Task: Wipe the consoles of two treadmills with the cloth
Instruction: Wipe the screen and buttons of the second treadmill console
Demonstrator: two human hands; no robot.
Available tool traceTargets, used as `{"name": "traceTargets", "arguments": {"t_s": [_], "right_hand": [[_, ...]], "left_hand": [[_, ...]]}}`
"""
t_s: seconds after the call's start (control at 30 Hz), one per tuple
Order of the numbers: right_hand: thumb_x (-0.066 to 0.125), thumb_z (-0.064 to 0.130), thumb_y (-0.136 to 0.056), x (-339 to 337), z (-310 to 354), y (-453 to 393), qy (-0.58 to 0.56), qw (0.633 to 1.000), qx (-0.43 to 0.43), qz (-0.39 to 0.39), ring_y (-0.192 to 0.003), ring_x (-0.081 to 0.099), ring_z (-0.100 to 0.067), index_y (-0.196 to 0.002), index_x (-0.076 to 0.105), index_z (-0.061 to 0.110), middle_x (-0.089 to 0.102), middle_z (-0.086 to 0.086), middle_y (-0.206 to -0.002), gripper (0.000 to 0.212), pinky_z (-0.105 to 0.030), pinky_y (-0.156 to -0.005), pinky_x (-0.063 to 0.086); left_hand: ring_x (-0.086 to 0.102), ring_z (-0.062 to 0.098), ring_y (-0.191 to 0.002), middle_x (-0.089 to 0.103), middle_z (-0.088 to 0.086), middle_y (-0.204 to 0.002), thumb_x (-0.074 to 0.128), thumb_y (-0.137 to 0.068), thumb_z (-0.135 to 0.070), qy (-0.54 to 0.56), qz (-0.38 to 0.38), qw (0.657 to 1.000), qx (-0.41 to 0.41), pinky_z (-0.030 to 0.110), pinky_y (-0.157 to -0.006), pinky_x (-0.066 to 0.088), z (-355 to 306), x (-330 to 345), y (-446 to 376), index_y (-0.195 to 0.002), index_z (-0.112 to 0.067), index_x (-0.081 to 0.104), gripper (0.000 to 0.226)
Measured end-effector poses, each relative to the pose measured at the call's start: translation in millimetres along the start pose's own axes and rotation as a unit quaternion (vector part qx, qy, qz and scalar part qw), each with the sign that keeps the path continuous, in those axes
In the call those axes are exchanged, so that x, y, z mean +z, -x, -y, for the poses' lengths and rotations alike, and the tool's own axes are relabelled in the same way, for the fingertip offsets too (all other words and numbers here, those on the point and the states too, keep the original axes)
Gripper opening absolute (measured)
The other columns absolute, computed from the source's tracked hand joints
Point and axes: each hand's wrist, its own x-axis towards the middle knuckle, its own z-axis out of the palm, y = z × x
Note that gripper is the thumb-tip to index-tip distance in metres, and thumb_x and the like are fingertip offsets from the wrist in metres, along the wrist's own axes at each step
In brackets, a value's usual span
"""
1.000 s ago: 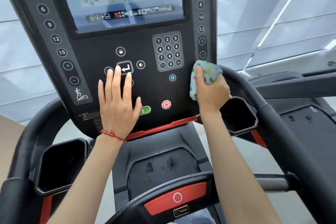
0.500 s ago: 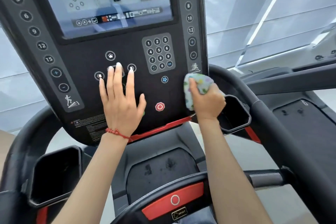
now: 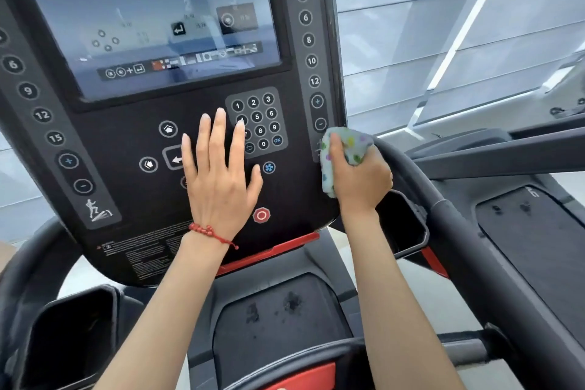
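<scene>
The right hand (image 3: 361, 179) is gripping a bunched, dotted cloth (image 3: 343, 152) and pressing it against the lower right edge of the treadmill console (image 3: 126, 142) — just below the minus button. The left hand (image 3: 218, 180) is lying flat on the console with fingers straight and spread, fingertips reaching the number keypad (image 3: 262, 117), a red bead bracelet (image 3: 210, 233) circling its wrist.

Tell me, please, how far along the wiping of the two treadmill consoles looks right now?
Nothing shows as finished. In hand: the right hand grips the cloth at the right edge of the near console, while the left hand lies flat on its buttons. Left: the second treadmill to the right, whose console is out of view.
</scene>
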Motion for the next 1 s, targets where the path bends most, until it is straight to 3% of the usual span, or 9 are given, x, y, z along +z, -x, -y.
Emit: {"name": "traceTargets", "arguments": {"t_s": [0.13, 0.27, 0.4, 0.83, 1.0], "right_hand": [[0.060, 0.057, -0.077, 5.9, 53.3, -48.7, -0.010, 0.997, -0.079, 0.007, -0.072, 0.064, -0.030, -0.077, 0.066, 0.009, 0.069, -0.009, -0.076, 0.048, -0.027, -0.061, 0.037], [0.051, 0.061, -0.081, 15.5, 106.9, -90.9, -0.021, 0.991, -0.130, 0.036, -0.061, 0.053, -0.017, -0.075, 0.061, 0.015, 0.061, 0.002, -0.069, 0.047, -0.024, -0.057, 0.038], [0.046, 0.064, -0.081, 18.4, 139.2, -117.3, -0.007, 0.990, -0.130, 0.061, -0.064, 0.046, -0.017, -0.079, 0.059, 0.018, 0.055, 0.005, -0.070, 0.048, -0.023, -0.059, 0.033], [0.061, 0.061, -0.074, 12.1, 88.3, -59.8, -0.025, 0.994, -0.086, 0.062, -0.076, 0.063, -0.030, -0.079, 0.063, 0.010, 0.068, -0.008, -0.077, 0.051, -0.027, -0.061, 0.036], [0.061, 0.059, -0.076, 12.3, 101.3, -73.9, -0.036, 0.991, -0.111, 0.060, -0.058, 0.050, -0.021, -0.066, 0.058, 0.013, 0.061, -0.003, -0.064, 0.047, -0.024, -0.058, 0.031]], "left_hand": [[0.029, 0.036, -0.136, 0.038, 0.023, -0.144, 0.056, -0.087, -0.025, -0.007, 0.002, 1.000, -0.004, 0.053, -0.112, 0.018, -1.5, -0.1, -4.4, -0.134, -0.003, 0.048, 0.053], [0.027, 0.035, -0.137, 0.037, 0.023, -0.144, 0.056, -0.087, -0.025, -0.011, -0.008, 1.000, -0.012, 0.053, -0.113, 0.018, -0.6, -2.0, -14.5, -0.135, -0.003, 0.047, 0.054], [0.026, 0.035, -0.137, 0.036, 0.023, -0.145, 0.056, -0.087, -0.025, -0.010, -0.009, 1.000, -0.009, 0.053, -0.113, 0.018, -0.2, -1.4, -23.4, -0.136, -0.002, 0.045, 0.056], [0.028, 0.035, -0.137, 0.036, 0.022, -0.145, 0.055, -0.088, -0.026, -0.011, -0.004, 1.000, -0.010, 0.054, -0.110, 0.023, -1.3, 2.1, -22.4, -0.137, -0.003, 0.045, 0.055], [0.027, 0.035, -0.137, 0.037, 0.022, -0.145, 0.053, -0.088, -0.027, -0.014, -0.007, 1.000, -0.004, 0.053, -0.111, 0.023, -0.3, 3.0, -22.3, -0.136, -0.003, 0.046, 0.055]]}}
